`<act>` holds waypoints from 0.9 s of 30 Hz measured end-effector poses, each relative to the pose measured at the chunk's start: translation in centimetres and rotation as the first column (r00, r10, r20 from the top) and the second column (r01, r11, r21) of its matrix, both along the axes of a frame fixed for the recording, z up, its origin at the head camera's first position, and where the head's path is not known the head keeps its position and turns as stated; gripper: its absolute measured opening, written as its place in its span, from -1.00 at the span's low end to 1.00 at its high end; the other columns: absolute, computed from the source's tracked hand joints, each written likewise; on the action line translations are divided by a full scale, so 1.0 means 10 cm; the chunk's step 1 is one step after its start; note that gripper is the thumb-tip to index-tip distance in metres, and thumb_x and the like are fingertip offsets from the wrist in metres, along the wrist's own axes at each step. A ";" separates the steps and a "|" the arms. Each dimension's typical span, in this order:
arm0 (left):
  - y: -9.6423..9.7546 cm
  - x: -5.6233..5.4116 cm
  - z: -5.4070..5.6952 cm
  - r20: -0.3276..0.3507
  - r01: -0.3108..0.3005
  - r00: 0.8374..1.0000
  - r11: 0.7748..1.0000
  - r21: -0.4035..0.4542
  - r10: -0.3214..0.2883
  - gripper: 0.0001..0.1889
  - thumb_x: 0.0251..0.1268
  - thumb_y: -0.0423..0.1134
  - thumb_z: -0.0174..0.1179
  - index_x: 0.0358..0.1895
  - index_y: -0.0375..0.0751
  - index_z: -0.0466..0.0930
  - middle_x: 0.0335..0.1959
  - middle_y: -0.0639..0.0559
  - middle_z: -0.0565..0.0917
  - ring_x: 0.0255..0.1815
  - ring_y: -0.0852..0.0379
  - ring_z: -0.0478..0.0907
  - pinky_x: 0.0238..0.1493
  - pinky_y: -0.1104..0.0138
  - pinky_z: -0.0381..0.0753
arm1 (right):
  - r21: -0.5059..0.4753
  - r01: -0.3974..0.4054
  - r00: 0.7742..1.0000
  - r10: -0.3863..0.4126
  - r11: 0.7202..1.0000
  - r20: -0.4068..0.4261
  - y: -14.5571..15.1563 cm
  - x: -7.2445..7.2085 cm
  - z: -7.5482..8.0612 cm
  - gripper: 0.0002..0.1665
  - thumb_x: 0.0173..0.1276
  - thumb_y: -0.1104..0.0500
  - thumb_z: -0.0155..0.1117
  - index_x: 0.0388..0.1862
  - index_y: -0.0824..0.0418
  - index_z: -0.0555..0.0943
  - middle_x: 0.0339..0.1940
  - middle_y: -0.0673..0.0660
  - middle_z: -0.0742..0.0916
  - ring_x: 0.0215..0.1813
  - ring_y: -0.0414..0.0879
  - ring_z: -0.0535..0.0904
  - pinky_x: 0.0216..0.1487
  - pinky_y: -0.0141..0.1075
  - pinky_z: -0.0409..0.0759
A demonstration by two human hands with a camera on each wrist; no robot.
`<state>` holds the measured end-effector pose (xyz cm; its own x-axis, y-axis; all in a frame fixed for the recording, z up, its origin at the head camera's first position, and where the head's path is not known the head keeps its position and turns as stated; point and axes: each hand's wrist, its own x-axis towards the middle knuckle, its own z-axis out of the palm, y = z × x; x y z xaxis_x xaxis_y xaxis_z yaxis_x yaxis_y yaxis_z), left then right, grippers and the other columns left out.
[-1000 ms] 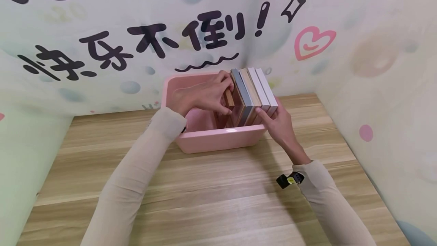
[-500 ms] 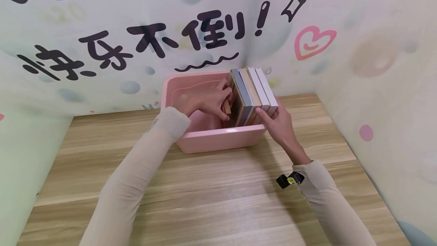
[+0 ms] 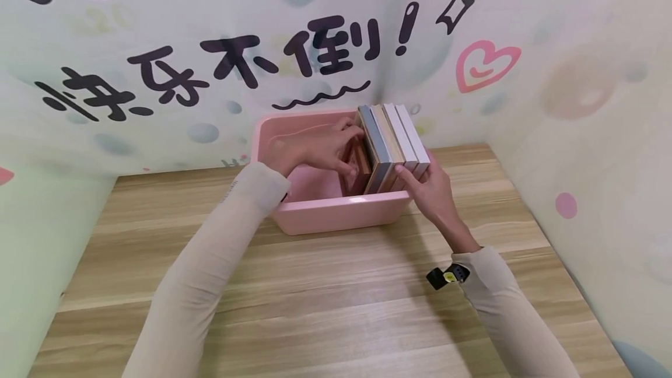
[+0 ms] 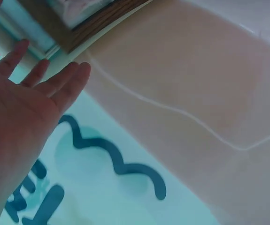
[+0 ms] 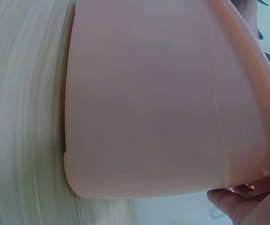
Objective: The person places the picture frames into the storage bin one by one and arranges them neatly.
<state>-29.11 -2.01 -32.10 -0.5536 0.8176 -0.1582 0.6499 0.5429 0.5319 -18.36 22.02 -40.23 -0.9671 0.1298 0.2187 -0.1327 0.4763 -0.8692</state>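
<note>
My left hand (image 3: 320,147) reaches into a pink plastic bin (image 3: 341,217), its thumb and fingers around a brown wooden picture frame (image 3: 363,156). In the left wrist view the fingers of that hand (image 4: 27,103) are nearly straight, their tips close to the dark wooden corner of the frame (image 4: 85,35). Beside it several upright picture frames (image 3: 394,136) with grey-blue, beige and white edges fill the bin's right side. My right hand (image 3: 433,194) holds this row at its right end, thumb on the near edge, other fingers partly hidden behind.
The bin stands on a wood-grain table (image 3: 325,308) close against the back wall (image 3: 184,34), which carries large dark lettering. Another wall (image 3: 577,104) rises at the right. The bin's left part shows its bare pink floor (image 3: 312,182). A black strap device (image 3: 446,276) is on the right wrist.
The brown picture frame has shifted right, up against the upright row. My left hand has followed it, and its grip has loosened. The right hand stays at the row.
</note>
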 end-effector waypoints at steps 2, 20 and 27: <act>-0.03 0.00 0.05 -0.030 0.001 1.000 1.000 0.006 -0.001 -0.16 0.24 -0.02 0.35 0.49 -0.20 0.12 0.45 -0.12 0.09 0.39 0.00 0.17 0.40 0.25 0.30 | 0.001 -0.001 1.000 0.001 1.000 0.005 0.01 -0.01 0.00 -0.19 0.36 -0.03 0.32 0.49 0.18 0.28 0.30 0.30 0.56 0.32 0.10 0.47 0.26 0.05 0.46; -0.30 0.05 0.54 -0.214 -0.152 0.963 0.987 0.060 0.161 -0.31 0.47 -0.04 0.07 0.54 -0.17 0.07 0.50 -0.14 0.15 0.51 -0.02 0.14 0.50 0.13 0.19 | 0.033 0.003 1.000 -0.003 0.999 0.013 0.06 -0.09 -0.02 -0.16 0.34 -0.07 0.33 0.51 0.17 0.27 0.32 0.31 0.55 0.32 0.12 0.46 0.28 0.06 0.43; -0.46 0.15 0.64 -0.302 -0.198 0.930 0.977 0.074 0.211 -0.30 0.45 -0.02 0.08 0.54 -0.18 0.08 0.51 -0.15 0.17 0.53 -0.04 0.12 0.51 0.09 0.16 | 0.008 -0.008 0.999 0.008 1.000 0.031 0.09 -0.09 -0.02 -0.13 0.36 -0.05 0.32 0.54 0.17 0.22 0.37 0.32 0.50 0.40 0.15 0.41 0.34 0.06 0.41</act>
<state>-27.62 -6.56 -25.75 -0.7257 0.6836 0.0777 0.6620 0.6630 0.3496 -19.25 22.96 -40.42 -0.9744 0.1203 0.1900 -0.1098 0.4827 -0.8689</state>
